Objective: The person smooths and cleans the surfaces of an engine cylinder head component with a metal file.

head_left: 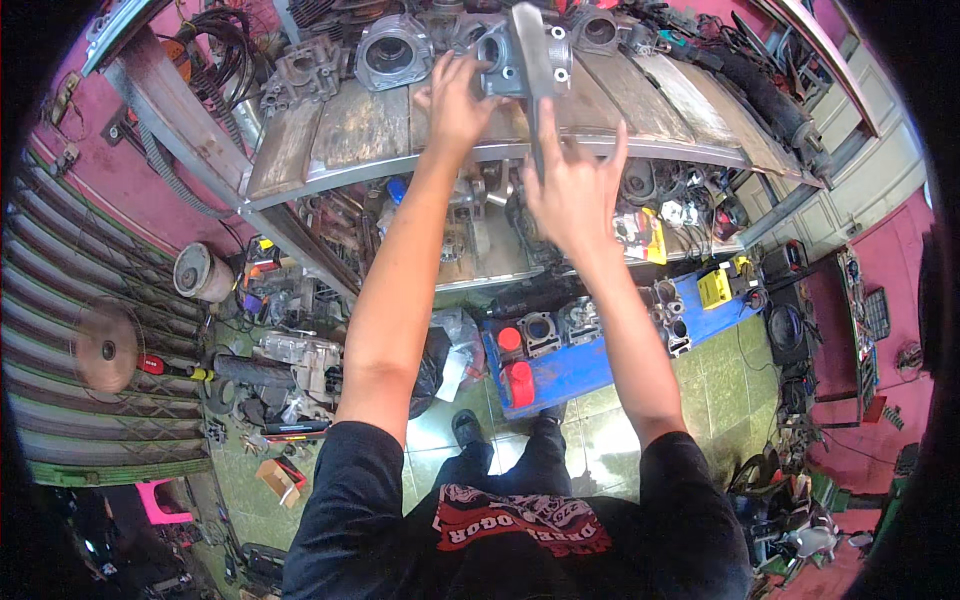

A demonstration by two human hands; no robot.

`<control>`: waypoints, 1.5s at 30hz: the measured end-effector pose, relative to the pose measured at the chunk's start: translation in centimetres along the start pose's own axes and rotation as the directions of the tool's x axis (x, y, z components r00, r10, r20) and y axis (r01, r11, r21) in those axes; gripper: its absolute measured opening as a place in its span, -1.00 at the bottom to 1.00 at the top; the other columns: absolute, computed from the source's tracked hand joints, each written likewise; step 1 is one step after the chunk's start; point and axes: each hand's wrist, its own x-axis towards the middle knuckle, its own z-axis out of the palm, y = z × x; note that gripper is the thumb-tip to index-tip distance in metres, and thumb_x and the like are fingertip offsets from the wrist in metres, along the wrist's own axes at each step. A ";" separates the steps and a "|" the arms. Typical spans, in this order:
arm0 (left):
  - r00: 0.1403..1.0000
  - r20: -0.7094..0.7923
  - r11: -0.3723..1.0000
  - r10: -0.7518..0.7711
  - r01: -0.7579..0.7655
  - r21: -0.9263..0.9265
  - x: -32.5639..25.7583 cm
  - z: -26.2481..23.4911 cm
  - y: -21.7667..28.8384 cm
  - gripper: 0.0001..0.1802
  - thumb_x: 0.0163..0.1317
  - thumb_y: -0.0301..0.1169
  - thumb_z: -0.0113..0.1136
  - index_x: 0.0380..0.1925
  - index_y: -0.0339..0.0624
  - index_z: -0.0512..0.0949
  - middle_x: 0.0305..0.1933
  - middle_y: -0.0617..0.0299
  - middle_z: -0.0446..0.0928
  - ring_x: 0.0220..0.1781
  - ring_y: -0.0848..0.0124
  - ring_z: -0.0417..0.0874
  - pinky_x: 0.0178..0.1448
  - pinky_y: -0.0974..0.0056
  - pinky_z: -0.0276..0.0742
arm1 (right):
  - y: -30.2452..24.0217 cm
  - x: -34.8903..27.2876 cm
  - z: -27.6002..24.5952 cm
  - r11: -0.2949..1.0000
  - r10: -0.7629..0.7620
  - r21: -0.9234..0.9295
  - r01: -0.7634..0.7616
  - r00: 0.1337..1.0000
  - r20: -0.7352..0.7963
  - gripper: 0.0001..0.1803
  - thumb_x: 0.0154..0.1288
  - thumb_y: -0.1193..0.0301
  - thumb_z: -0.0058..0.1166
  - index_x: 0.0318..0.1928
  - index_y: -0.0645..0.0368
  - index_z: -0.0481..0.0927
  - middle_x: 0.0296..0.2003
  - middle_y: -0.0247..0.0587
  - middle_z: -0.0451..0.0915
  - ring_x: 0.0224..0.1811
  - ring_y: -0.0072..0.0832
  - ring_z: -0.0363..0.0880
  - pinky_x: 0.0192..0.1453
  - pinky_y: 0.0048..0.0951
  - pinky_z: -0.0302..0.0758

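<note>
At the far edge of the plank bench, a grey metal engine cylinder (556, 53) stands with bolt holes at its corners. My left hand (460, 108) grips its left side, fingers bent and thumb along the lower edge. A long flat grey bar that looks like a file (533, 50) lies across the front of the cylinder, slightly blurred. My right hand (577, 195) holds its lower end, the index finger stretched along it and the little finger sticking out. Left of the cylinder sits another round-bored casting (394, 52).
More engine castings (302, 72) crowd the wooden bench top (365, 125), with parts on the shelf below. A blue low table (575, 372) carries red containers (519, 383) and engine parts. A fan (108, 350) stands at left; a pink stool (160, 502) sits lower left.
</note>
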 end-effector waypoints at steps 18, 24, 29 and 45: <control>0.990 0.073 0.993 -0.118 0.118 0.001 0.4 0.1 1.2 -0.33 -0.10 -0.21 0.64 0.09 0.02 0.62 0.41 0.20 0.51 0.57 0.08 0.28 0.45 -0.11 0.14 | 1.0 1.0 1.0 0.996 -0.060 0.057 0.071 0.983 -0.171 -0.15 0.32 0.25 0.18 0.56 0.12 0.17 -0.31 -0.08 0.78 0.36 -0.13 0.55 0.54 0.53 -0.30; 0.998 0.017 0.998 -0.063 0.064 -0.026 0.2 -0.3 0.3 -0.34 -0.13 -0.25 0.63 0.06 0.01 0.62 0.32 0.18 0.51 0.50 0.08 0.32 0.37 -0.15 0.13 | -0.5 0.1 -0.3 0.994 -0.085 -0.078 0.081 0.995 -0.053 -0.12 0.29 0.25 0.19 0.58 0.09 0.15 -0.39 -0.04 0.77 0.31 -0.11 0.59 0.53 0.53 -0.24; 0.994 0.021 0.994 -0.110 0.110 -0.012 -0.1 -0.2 0.8 -0.35 -0.15 -0.24 0.63 0.06 0.17 0.63 0.38 0.13 0.37 0.50 0.05 0.26 0.34 -0.29 0.12 | -0.6 1.2 -2.2 0.995 -0.077 0.054 0.081 0.994 -0.075 -0.16 0.28 0.27 0.17 0.55 0.06 0.21 -0.35 -0.03 0.77 0.23 -0.08 0.65 0.54 0.52 -0.23; 0.976 0.103 0.973 -0.194 0.205 -0.105 0.7 -0.1 0.3 -0.32 0.01 -0.18 0.52 0.17 -0.09 0.55 0.52 -0.05 0.25 0.62 -0.01 0.12 0.48 -0.39 0.02 | -1.4 3.5 -2.5 0.993 -0.118 0.008 0.118 0.993 0.005 -0.23 0.25 0.27 0.14 0.49 0.13 0.33 -0.42 0.12 0.73 0.09 -0.02 0.71 0.58 0.44 -0.30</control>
